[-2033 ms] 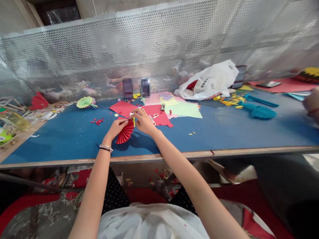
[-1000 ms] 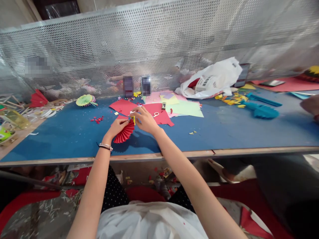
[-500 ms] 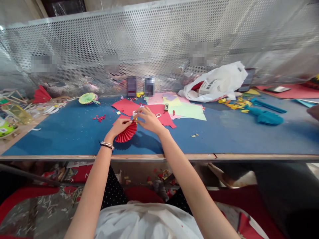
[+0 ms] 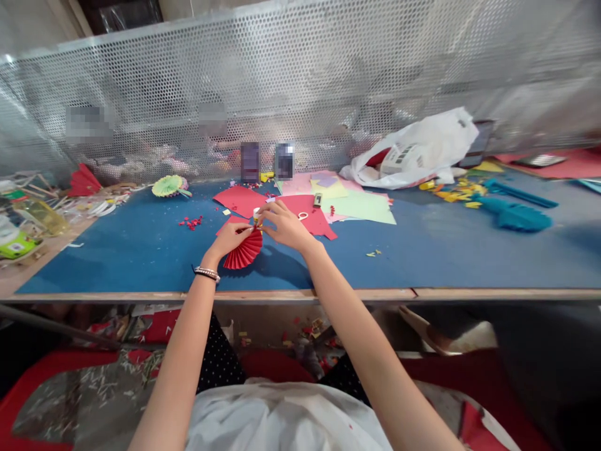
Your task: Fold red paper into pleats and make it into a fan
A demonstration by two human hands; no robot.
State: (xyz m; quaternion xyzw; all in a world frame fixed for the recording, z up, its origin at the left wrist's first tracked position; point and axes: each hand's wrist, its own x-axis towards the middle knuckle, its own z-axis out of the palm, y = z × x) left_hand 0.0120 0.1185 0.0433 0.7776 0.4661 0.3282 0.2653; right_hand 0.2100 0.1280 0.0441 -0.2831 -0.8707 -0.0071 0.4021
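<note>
A pleated red paper fan (image 4: 244, 252) hangs between my hands, spread toward me just above the blue table top (image 4: 154, 257). The fingers of my left hand (image 4: 233, 238) pinch it near its gathered top. My right hand (image 4: 284, 224) closes its fingertips at the same gathered point, partly hiding it. Right behind the fingertips stands a small white-and-yellow glue bottle or stick (image 4: 256, 213), mostly covered. Beyond the hands lie red paper sheets (image 4: 238, 200), with the white handle loop of scissors (image 4: 303, 216) on one of them.
A green pleated rosette (image 4: 168, 185) and red scraps (image 4: 190, 222) lie left. Pastel sheets (image 4: 364, 207) and a small sharpener-like item (image 4: 318, 200) are behind. Rightward are a white plastic bag (image 4: 422, 150), yellow scraps (image 4: 457, 193) and a teal folded paper (image 4: 523, 217). A perforated metal screen (image 4: 300, 81) closes the back.
The whole scene has shifted slightly to the right as the head turned. Both hands keep their pinch at the top of the red fan, with only small finger movement.
</note>
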